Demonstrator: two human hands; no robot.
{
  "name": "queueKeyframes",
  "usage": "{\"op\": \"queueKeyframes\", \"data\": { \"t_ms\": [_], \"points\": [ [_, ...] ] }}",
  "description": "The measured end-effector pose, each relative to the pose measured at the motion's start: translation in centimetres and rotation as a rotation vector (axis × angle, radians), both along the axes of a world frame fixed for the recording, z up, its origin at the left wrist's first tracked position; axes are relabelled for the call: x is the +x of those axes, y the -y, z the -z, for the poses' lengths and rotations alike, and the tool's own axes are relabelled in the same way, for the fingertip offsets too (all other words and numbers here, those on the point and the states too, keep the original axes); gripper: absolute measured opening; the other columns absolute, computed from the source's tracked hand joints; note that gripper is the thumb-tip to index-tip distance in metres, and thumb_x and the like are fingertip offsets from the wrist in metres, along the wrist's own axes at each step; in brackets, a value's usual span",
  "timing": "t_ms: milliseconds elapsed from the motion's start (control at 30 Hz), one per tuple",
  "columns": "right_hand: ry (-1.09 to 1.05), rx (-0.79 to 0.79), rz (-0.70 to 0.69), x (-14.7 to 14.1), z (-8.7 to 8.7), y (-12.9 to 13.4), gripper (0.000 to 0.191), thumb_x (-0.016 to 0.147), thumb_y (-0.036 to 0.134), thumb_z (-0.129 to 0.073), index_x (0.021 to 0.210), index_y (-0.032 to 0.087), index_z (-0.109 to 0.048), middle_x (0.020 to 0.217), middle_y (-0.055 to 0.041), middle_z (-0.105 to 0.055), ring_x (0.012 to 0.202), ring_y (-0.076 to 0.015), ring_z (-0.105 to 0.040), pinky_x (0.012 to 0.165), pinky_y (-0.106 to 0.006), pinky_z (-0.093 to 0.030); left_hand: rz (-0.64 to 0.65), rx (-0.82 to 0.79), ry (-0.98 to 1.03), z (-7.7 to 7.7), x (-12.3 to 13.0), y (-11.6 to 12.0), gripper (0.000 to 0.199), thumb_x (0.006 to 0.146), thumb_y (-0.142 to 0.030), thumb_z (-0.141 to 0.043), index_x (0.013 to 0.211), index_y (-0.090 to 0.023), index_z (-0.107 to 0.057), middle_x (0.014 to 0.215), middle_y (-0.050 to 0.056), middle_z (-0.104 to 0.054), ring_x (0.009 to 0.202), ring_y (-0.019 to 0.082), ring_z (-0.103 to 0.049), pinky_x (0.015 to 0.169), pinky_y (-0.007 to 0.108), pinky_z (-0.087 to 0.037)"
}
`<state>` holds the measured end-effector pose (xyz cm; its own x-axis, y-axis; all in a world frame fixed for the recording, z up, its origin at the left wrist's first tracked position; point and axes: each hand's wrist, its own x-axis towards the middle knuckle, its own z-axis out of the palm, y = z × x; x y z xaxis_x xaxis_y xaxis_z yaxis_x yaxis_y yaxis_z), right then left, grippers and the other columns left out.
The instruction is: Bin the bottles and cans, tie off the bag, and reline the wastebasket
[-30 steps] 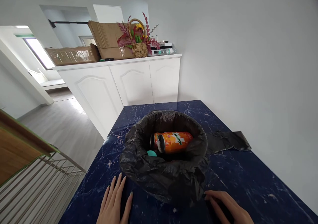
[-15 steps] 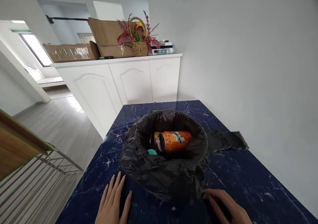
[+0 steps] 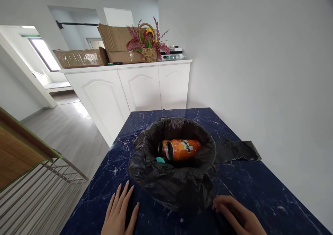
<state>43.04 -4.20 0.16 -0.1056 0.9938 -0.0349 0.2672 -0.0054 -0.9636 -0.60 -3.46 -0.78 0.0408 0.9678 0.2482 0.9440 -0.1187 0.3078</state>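
A round bin lined with a black plastic bag (image 3: 171,190) stands on the dark blue marbled table (image 3: 104,193). Inside it lie orange Mirinda cans (image 3: 184,149), on their sides, and a turquoise round item (image 3: 160,159). My left hand (image 3: 119,210) rests flat on the table at the bin's near left, fingers spread, holding nothing. At the near right, my right hand (image 3: 238,212) has its thumb and fingertips pinched together beside the bag's lower edge; whatever is between them, if anything, is too small to make out.
A flattened black plastic strip (image 3: 238,151) lies right of the bin. Behind the table, a white cabinet (image 3: 140,85) carries cardboard boxes (image 3: 82,57), a flower basket (image 3: 149,54) and bottles (image 3: 175,57). A metal rack (image 3: 39,190) is at the left; a wall borders the right.
The camera view has shifted slightly, so the room sits a little lower and to the right. Both hands and the bin stay nearly in place.
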Motion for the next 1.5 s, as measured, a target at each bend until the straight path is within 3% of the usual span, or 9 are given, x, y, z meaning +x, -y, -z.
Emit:
{"op": "queueKeyframes", "data": {
  "t_ms": [133, 267, 400, 633, 800, 933, 1167, 1333, 1500],
  "points": [
    [-0.254, -0.091, 0.059, -0.6, -5.1, -2.1, 0.04, 0.099, 0.067, -0.068, 0.117, 0.032, -0.079, 0.099, -0.0063, -0.078, 0.09, -0.0243, -0.077, 0.083, -0.03, -0.066, 0.0, -0.073, 0.434, -3.5, 0.9, -1.0, 0.053, 0.102, -0.067, -0.054, 0.138, -0.036, -0.075, 0.16, 0.004, -0.061, 0.153, 0.042, -0.051, 0.12, 0.066, -0.05],
    [-0.721, -0.356, 0.074, -1.0, -9.0, -5.4, 0.037, 0.091, 0.051, -0.084, 0.123, 0.033, -0.078, 0.118, -0.005, -0.076, 0.084, -0.0178, -0.074, 0.082, -0.03, -0.066, -0.087, -0.246, 1.137, -9.7, 3.0, -3.6, 0.079, 0.1, -0.083, -0.034, 0.133, -0.025, -0.076, 0.121, 0.015, -0.083, 0.123, 0.043, -0.075, 0.112, 0.068, -0.055],
    [-0.969, -0.495, 0.012, -0.9, -11.8, -8.5, 0.027, 0.085, 0.031, -0.09, 0.11, 0.025, -0.08, 0.1, -0.0037, -0.075, 0.068, -0.0116, -0.066, 0.068, -0.023, -0.062, -0.006, -0.442, 1.564, -15.6, 4.9, -6.0, 0.066, 0.098, -0.072, -0.059, 0.136, -0.019, -0.068, 0.124, 0.017, -0.081, 0.12, 0.039, -0.076, 0.108, 0.058, -0.06],
    [-0.989, -0.403, -0.079, -0.4, -15.3, -9.4, 0.032, 0.08, 0.035, -0.098, 0.075, 0.022, -0.069, 0.059, 0.0086, -0.045, 0.051, -0.0073, -0.041, 0.056, -0.02, -0.05, 0.016, -0.443, 1.642, -21.2, 5.9, -8.2, 0.027, 0.092, -0.039, -0.076, 0.109, -0.018, -0.078, 0.098, 0.014, -0.084, 0.098, 0.033, -0.082, 0.08, 0.041, -0.068],
    [-0.747, -0.384, -0.085, 0.1, -16.8, -9.1, 0.033, 0.075, 0.042, -0.099, 0.089, 0.022, -0.077, 0.068, 0.0053, -0.062, 0.061, -0.0103, -0.054, 0.063, -0.023, -0.051, 0.076, -0.331, 1.66, -23.8, 6.1, -9.2, 0.011, 0.084, -0.025, -0.079, 0.092, -0.018, -0.079, 0.085, 0.009, -0.083, 0.073, 0.025, -0.079, 0.063, 0.031, -0.064],
    [-0.69, -0.267, -0.055, 0.8, -18.7, -9.9, 0.028, 0.078, 0.04, -0.093, 0.081, 0.021, -0.073, 0.07, 0.0049, -0.065, 0.061, -0.0107, -0.054, 0.06, -0.024, -0.049, 0.098, -0.255, 1.631, -26.2, 6.9, -9.9, 0.004, 0.082, -0.018, -0.079, 0.086, -0.018, -0.077, 0.081, 0.007, -0.082, 0.065, 0.021, -0.077, 0.059, 0.027, -0.062],
    [-0.723, 0.031, -0.032, 1.5, -23.9, -12.4, 0.015, 0.084, 0.028, -0.081, 0.082, 0.019, -0.07, 0.08, -0.001, -0.072, 0.072, -0.0164, -0.067, 0.072, -0.028, -0.058, 0.225, -0.106, 1.683, -30.8, 9.9, -11.5, 0.016, 0.084, -0.007, -0.072, 0.073, -0.017, -0.066, 0.07, 0.001, -0.074, 0.058, 0.012, -0.071, 0.059, 0.02, -0.06],
    [-0.757, 0.032, 0.027, 0.8, -27.2, -14.0, 0.011, 0.092, 0.023, -0.07, 0.082, 0.02, -0.065, 0.081, -0.0045, -0.075, 0.071, -0.0218, -0.071, 0.074, -0.038, -0.061, 0.204, -0.082, 1.757, -33.5, 12.2, -12.3, 0.025, 0.094, -0.005, -0.059, 0.072, -0.016, -0.063, 0.066, 0.002, -0.071, 0.058, 0.012, -0.07, 0.062, 0.021, -0.061],
    [-0.861, 0.06, 0.046, -0.1, -28.9, -15.4, 0.019, 0.092, 0.022, -0.071, 0.082, 0.024, -0.055, 0.073, -0.0005, -0.069, 0.068, -0.0214, -0.07, 0.072, -0.038, -0.062, 0.322, -0.045, 1.844, -34.8, 13.4, -13.2, 0.026, 0.098, -0.003, -0.057, 0.075, -0.015, -0.061, 0.066, -0.001, -0.068, 0.057, 0.009, -0.067, 0.061, 0.018, -0.058]
  ]
}}
